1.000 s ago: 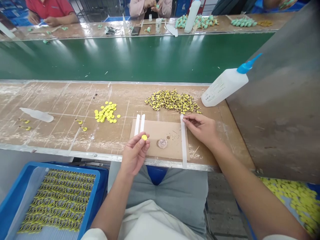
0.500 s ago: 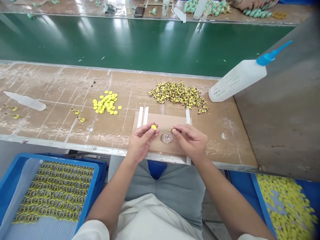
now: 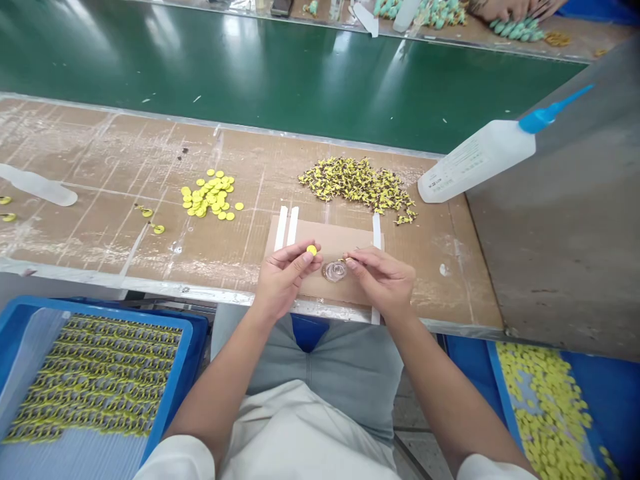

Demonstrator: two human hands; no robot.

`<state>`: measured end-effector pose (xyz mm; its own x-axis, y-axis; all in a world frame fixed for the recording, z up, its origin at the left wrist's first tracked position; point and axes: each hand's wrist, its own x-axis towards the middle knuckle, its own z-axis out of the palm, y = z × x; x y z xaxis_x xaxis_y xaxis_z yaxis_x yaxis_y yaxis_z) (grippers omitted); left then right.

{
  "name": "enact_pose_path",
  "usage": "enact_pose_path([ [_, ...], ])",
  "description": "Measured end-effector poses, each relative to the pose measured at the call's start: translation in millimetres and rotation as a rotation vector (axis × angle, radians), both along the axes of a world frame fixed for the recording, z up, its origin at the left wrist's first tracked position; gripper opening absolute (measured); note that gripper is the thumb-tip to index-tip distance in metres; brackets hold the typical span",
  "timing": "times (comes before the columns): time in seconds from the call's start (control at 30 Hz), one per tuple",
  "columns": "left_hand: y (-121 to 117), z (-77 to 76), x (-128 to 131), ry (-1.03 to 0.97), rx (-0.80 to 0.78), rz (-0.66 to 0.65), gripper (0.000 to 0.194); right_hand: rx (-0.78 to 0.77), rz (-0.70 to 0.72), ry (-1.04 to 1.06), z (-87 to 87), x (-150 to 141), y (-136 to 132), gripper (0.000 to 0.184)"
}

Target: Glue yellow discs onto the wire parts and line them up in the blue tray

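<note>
Between the thumb and fingers of my left hand is a yellow disc, its flat face turned up. My right hand pinches a small yellow-and-dark piece, mostly covered by the fingertips. Just below that piece, a small clear round dish sits on a cardboard sheet held by white tape strips. Beyond my left hand lies a loose pile of yellow discs. A heap of small yellow-and-dark pieces spreads behind the cardboard.
A white bottle with a blue nozzle leans by the metal panel at right. Blue trays flank my legs: the left tray holds rows of assembled pieces, the right one yellow discs. Across the green belt, another person's hands work.
The camera view has shifted slightly. Both hands keep their grips, and the yellow disc and the small piece stay close to the clear dish.
</note>
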<state>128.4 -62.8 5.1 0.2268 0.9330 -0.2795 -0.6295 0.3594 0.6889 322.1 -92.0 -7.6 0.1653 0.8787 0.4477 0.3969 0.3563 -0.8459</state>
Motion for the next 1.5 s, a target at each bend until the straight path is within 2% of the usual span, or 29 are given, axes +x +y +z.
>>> enact_pose_path([
  [0.23, -0.3, 0.5, 0.2, -0.013, 0.018, -0.011, 0.032, 0.021, 0.066, -0.01, 3.5, 0.2, 1.4, 0.008],
  [0.43, -0.4, 0.6, -0.1, -0.007, 0.01, -0.01, 0.032, 0.009, 0.064, -0.02, 6.5, -1.5, 1.4, 0.006],
  [0.6, -0.4, 0.2, -0.6, -0.033, 0.021, -0.014, 0.031, 0.05, 0.088, -0.023, 5.8, -1.1, 1.6, 0.012],
  [0.8, -0.2, -0.2, -0.7, -0.043, 0.031, -0.022, 0.028, 0.033, 0.096, -0.033, 6.3, -1.4, 2.2, 0.008],
  [1.0, -0.3, 0.0, -0.8, -0.037, 0.037, -0.024, 0.027, 0.099, 0.074, 0.009, 6.0, -0.5, 1.3, 0.022],
  [1.17, 0.3, 1.3, -0.1, -0.031, 0.037, -0.019, 0.026, 0.189, 0.078, -0.081, 7.4, 2.8, 2.1, 0.036],
  [1.5, 0.2, 1.8, 0.1, -0.026, 0.028, -0.025, 0.029, 0.18, 0.129, -0.169, 10.0, 2.3, 2.9, 0.031],
])
